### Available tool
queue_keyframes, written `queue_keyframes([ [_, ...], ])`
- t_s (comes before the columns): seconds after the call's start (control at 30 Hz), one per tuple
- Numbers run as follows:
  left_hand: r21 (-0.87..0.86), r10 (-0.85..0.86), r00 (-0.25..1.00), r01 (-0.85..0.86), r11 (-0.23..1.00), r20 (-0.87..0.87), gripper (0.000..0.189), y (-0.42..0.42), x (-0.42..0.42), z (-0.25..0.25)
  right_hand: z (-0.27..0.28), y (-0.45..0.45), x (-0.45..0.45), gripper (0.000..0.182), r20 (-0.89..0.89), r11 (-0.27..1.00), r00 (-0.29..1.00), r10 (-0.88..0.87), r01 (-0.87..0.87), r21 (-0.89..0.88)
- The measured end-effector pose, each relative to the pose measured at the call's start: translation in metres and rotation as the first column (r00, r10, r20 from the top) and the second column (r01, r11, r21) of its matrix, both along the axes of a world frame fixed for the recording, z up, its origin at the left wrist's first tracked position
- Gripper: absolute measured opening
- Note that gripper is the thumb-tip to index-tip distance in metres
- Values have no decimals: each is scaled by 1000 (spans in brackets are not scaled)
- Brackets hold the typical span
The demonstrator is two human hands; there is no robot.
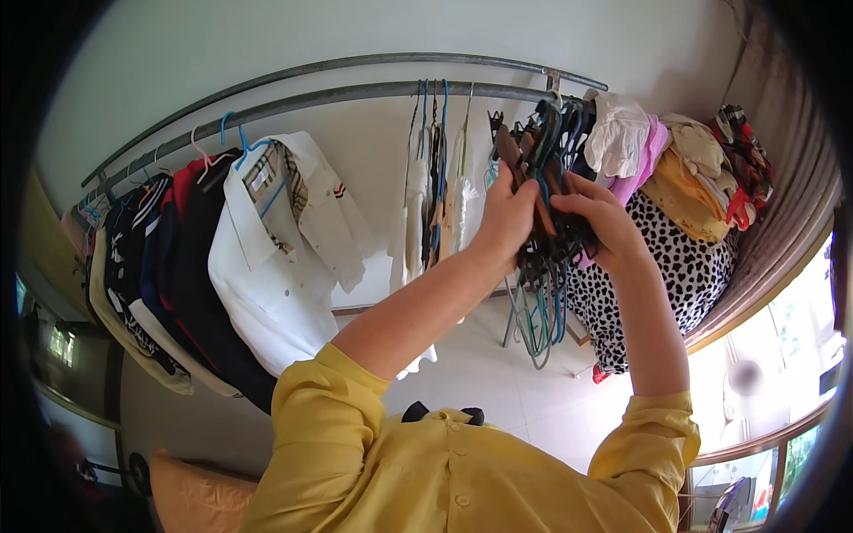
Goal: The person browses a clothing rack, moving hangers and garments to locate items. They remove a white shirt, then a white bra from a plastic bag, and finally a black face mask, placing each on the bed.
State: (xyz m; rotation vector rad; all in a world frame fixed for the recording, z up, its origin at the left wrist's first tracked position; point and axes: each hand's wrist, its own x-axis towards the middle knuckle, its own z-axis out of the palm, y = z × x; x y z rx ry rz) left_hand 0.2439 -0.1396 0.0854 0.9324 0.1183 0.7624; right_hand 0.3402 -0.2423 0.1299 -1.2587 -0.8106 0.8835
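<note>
Both my hands are raised at a thick bunch of clothes hangers (543,220) near the right end of a metal clothes rail (320,100). My left hand (504,216) grips the brown and dark hangers on the bunch's left side. My right hand (603,216) has its fingers on the same bunch from the right; which hangers it holds is partly hidden. Blue and green hangers (536,333) hang below the hands. To the left, a white jacket (266,266) with a checked lining hangs on a blue hanger, and thin hangers (436,166) with light garments hang between.
Dark and coloured garments (166,253) fill the rail's left part. At the right, folded clothes (693,166) lie heaped above a black-and-white spotted cloth (666,266), beside a curtain (786,200). An orange cushion-like thing (200,496) is at the lower left.
</note>
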Motion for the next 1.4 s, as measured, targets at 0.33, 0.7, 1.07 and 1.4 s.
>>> queue_keyframes([
  [0.33, -97, 1, 993, -12, 995, -115, 18, 58, 53, 31, 27, 65, 74, 24, 23, 994, 994, 104, -103, -31],
  [0.7, -204, -72, 948, 8, 979, -309, 24, 101, 109, -6, -19, 102, 134, 19, -64, 992, 995, 82, -88, -96],
  [1.07, -84, -41, 962, 19, 996, -271, 14, 74, 80, -9, -36, 65, 136, 43, 637, 994, 771, -1, 69, -82],
  [1.4, 459, 637, 767, -541, 705, -76, 25, 131, -84, -8, -15, 38, -13, 23, 833, 976, 534, -146, -59, 209],
])
